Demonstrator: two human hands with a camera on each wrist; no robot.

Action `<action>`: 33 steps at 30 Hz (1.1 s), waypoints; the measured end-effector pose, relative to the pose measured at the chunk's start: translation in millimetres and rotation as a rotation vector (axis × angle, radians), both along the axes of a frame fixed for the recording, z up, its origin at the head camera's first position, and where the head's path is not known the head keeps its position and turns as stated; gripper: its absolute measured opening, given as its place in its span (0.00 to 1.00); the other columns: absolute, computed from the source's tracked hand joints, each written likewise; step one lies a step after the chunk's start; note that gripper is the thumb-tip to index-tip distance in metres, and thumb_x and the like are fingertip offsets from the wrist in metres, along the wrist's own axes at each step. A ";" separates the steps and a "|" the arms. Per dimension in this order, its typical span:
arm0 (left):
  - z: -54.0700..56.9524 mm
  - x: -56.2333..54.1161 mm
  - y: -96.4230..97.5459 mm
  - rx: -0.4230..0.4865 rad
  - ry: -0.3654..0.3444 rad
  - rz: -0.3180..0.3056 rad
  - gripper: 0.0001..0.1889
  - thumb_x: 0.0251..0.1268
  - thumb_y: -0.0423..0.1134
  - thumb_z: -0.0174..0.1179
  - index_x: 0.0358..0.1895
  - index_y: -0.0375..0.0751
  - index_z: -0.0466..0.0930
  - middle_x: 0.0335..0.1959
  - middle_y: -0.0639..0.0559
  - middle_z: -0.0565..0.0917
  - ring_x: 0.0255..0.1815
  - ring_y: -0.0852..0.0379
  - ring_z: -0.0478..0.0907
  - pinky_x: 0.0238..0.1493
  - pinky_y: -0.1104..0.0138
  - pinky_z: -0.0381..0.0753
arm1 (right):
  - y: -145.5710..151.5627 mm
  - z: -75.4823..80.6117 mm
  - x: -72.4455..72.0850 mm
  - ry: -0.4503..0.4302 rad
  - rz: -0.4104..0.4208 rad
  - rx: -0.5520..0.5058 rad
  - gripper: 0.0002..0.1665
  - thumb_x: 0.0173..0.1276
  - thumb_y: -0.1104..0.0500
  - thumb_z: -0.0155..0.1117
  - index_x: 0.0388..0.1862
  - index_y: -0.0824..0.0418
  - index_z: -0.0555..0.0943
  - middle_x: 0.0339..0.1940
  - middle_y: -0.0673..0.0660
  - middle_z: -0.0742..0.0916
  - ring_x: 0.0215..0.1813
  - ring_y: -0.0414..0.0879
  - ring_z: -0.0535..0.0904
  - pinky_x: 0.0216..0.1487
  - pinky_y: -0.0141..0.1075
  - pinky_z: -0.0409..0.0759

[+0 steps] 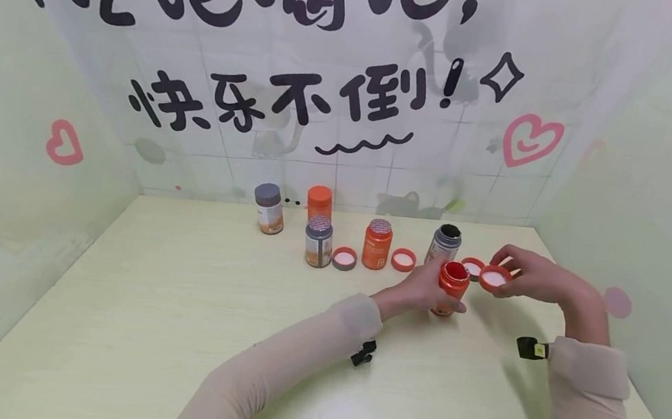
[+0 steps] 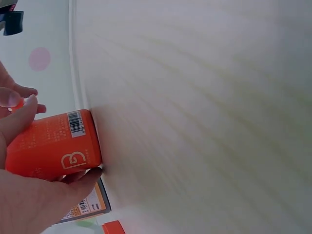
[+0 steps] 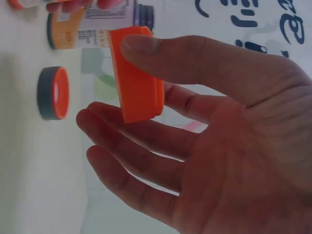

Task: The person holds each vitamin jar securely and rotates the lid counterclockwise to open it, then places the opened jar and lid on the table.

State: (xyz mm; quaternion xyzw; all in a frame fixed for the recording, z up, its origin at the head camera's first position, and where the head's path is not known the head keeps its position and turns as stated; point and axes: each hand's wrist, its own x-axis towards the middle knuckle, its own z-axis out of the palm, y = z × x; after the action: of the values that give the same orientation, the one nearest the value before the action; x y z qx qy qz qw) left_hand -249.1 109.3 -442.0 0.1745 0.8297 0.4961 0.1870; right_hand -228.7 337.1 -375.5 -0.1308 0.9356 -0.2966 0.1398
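In the head view my left hand (image 1: 421,290) grips an uncapped orange bottle (image 1: 453,288), which stands upright or nearly so with its mouth facing up. The left wrist view shows the thumb and fingers around that bottle's side (image 2: 48,146); whether its base touches the table is unclear. Just to the right, my right hand (image 1: 530,273) pinches an orange cap (image 1: 494,279) with the white inside facing up. Thumb and fingertips hold this cap (image 3: 139,78) by its rim in the right wrist view. Cap and bottle are apart.
Behind the held bottle stands an open grey bottle (image 1: 446,241), a grey cap (image 1: 472,266) beside it. Leftward stand a sealed orange bottle (image 1: 376,250), its cap (image 1: 403,259), a sealed grey bottle (image 1: 318,247), its cap (image 1: 344,259), and two capped bottles, grey (image 1: 269,212) and orange (image 1: 320,201).
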 end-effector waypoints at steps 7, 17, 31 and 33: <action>-0.2 1.8 -6.2 0.010 0.004 -0.016 0.47 0.49 0.34 0.80 0.72 0.50 0.62 0.65 0.50 0.78 0.64 0.52 0.76 0.67 0.55 0.79 | 4.4 -18.6 -7.3 -0.079 0.008 -0.022 0.29 0.63 0.61 0.72 0.60 0.67 0.73 0.53 0.67 0.83 0.52 0.54 0.80 0.47 0.40 0.80; 24.0 16.9 -49.9 0.102 0.020 0.024 0.44 0.51 0.41 0.80 0.71 0.53 0.66 0.69 0.50 0.75 0.73 0.47 0.73 0.65 0.54 0.81 | 7.1 -32.6 -15.4 -0.121 0.011 -0.020 0.30 0.63 0.60 0.73 0.62 0.64 0.73 0.49 0.64 0.85 0.49 0.52 0.80 0.47 0.40 0.78; 46.2 31.9 -156.5 0.366 0.098 0.086 0.27 0.68 0.43 0.68 0.67 0.41 0.71 0.65 0.41 0.79 0.64 0.47 0.79 0.63 0.55 0.82 | 7.1 -45.1 -21.0 -0.147 0.042 0.012 0.32 0.62 0.60 0.74 0.63 0.63 0.74 0.51 0.66 0.84 0.50 0.53 0.79 0.48 0.42 0.80; 51.3 29.9 -167.1 0.389 0.121 0.115 0.25 0.69 0.41 0.66 0.65 0.40 0.72 0.64 0.40 0.79 0.63 0.48 0.80 0.62 0.58 0.83 | 8.6 -44.7 -20.8 -0.153 0.034 0.027 0.32 0.62 0.60 0.74 0.64 0.63 0.74 0.52 0.67 0.83 0.51 0.54 0.79 0.49 0.43 0.80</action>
State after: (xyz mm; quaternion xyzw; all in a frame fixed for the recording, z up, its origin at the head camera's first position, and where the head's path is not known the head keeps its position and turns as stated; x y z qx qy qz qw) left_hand -219.2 -57.9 -390.7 0.1893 0.7365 0.6455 0.0709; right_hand -249.5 345.7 -420.2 -0.1218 0.9237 -0.2908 0.2176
